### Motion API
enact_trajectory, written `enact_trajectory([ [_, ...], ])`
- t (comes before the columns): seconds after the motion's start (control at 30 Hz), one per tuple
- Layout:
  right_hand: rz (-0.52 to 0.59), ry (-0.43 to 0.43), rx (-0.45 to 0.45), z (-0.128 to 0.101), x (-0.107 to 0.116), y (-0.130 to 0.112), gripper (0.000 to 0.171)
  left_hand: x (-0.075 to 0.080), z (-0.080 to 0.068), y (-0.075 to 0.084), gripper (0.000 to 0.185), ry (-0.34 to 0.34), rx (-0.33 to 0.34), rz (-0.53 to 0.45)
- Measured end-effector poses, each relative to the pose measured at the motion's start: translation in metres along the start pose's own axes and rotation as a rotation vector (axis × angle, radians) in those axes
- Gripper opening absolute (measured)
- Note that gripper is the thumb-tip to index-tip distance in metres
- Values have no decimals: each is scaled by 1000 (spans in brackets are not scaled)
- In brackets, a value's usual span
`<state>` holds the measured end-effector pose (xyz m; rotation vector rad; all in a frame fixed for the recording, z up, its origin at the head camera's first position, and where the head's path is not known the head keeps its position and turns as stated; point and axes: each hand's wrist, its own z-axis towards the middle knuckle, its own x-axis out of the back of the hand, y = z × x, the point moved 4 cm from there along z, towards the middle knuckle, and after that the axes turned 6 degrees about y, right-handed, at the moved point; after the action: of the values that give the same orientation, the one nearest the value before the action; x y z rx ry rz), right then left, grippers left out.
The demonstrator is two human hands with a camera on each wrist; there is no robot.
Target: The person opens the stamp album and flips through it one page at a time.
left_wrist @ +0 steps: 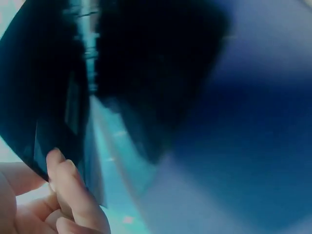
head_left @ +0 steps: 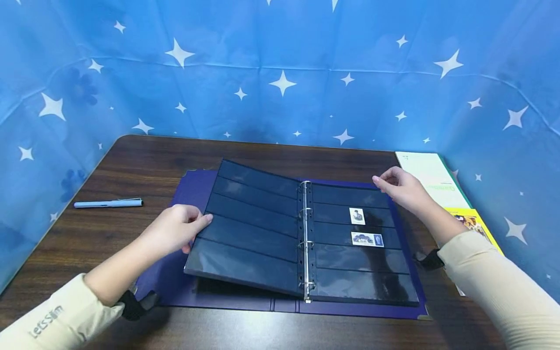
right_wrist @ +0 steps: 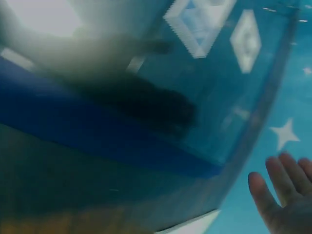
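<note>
A purple ring-binder stamp album [head_left: 185, 192] lies spread on the table. My left hand [head_left: 177, 226] pinches the outer edge of its left-hand black stamp pages [head_left: 253, 223], thumb on top and fingers beneath, and these pages are tilted up off the cover. In the left wrist view the fingers [left_wrist: 73, 190] curl at the page edge. On the right-hand page [head_left: 350, 284] sit a small upright stamp [head_left: 357, 216] and a wider stamp [head_left: 367, 239]. Above that page's top right corner hovers my right hand [head_left: 404, 189], holding nothing; the right wrist view shows its fingers [right_wrist: 280, 183] spread apart.
A light blue pen [head_left: 108, 203] lies on the brown table [head_left: 148, 165] to the left. At the right edge are a white-and-green booklet [head_left: 430, 177] and a yellow picture-covered one [head_left: 474, 221]. Behind hangs a blue star-patterned curtain [head_left: 306, 112].
</note>
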<state>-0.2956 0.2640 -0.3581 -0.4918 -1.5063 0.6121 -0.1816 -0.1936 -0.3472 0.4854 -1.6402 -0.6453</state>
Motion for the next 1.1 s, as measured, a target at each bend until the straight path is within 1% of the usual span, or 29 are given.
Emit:
enact_trajectory([
  [0.1,-95,-25,14,1,-11,14,83,-10,2,-18,43,-7,32,68],
  [0.17,-134,-69,32,3,-19,22,97,-17,3,-27,42,-19,51,120],
  [0.23,-187,-119,62,3,-26,29,108,-25,4,-35,40,-30,67,180],
  [0.3,-227,-168,88,3,-33,35,115,-33,4,-42,39,-42,84,240],
  [0.37,-255,-204,103,3,-38,39,121,-40,5,-46,39,-46,81,314],
  [0.43,-265,-222,100,2,-42,44,125,-44,5,-49,40,-32,77,391],
  [0.5,-271,-234,91,2,-44,47,128,-46,5,-49,42,1,67,458],
  [0.57,-280,-239,88,2,-46,50,131,-46,5,-46,40,81,15,515],
  [0.6,-284,-240,86,2,-46,51,132,-45,5,-43,39,132,-27,538],
  [0.67,-284,-244,86,2,-48,53,132,-46,3,-35,39,226,-144,567],
  [0.7,-282,-243,85,2,-48,53,132,-48,2,-31,44,254,-215,571],
  [0.73,-282,-241,79,2,-48,54,132,-51,1,-27,54,266,-291,572],
  [0.77,-281,-241,72,2,-48,54,132,-54,0,-23,65,253,-361,567],
  [0.8,-281,-240,64,2,-48,54,132,-59,-2,-20,76,213,-419,553],
  [0.87,-285,-243,51,2,-48,53,132,-68,-6,-15,90,95,-503,518],
  [0.9,-290,-243,47,2,-48,53,132,-73,-7,-14,95,32,-523,506],
  [0.93,-297,-244,43,2,-49,53,132,-77,-9,-13,97,-18,-536,498],
  [1.0,-311,-248,31,1,-49,54,133,-82,-12,-13,99,-94,-533,489],
  [1.1,-325,-249,30,-2,-49,53,131,-85,-13,-12,97,-147,-508,481],
])
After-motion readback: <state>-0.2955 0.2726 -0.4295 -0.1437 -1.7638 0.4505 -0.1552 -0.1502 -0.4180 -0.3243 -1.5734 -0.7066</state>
